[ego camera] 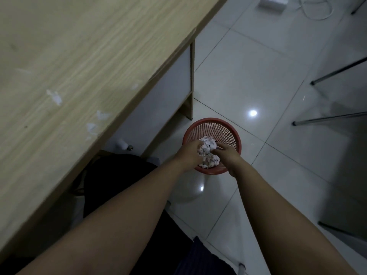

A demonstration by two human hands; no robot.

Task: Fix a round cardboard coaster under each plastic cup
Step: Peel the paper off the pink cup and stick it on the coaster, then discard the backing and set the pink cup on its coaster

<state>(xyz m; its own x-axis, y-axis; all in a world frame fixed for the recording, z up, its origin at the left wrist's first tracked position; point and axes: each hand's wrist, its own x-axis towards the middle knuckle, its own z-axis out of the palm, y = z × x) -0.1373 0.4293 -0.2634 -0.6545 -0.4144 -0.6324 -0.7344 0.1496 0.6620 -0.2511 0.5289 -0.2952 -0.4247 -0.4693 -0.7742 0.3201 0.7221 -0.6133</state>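
Left hand (189, 155): reaching down over the red mesh wastebasket (228, 133), its fingers curling round a crumpled wad of paper (208, 153).
Right hand (228, 157): pressing on the same wad from the other side, fingers curled against it.
Wad: sitting over the basket's mouth, between both hands (white with small coloured flecks).
Wastebasket: standing on the glossy tiled floor (258, 76), just beside the worktop's leg.
Worktop (69, 56): wood-grain, carrying a few small white paper scraps (54, 97) near its edge.
Cups and coasters: none showing in this view.
Chair legs (327, 118): metal, standing to the right.
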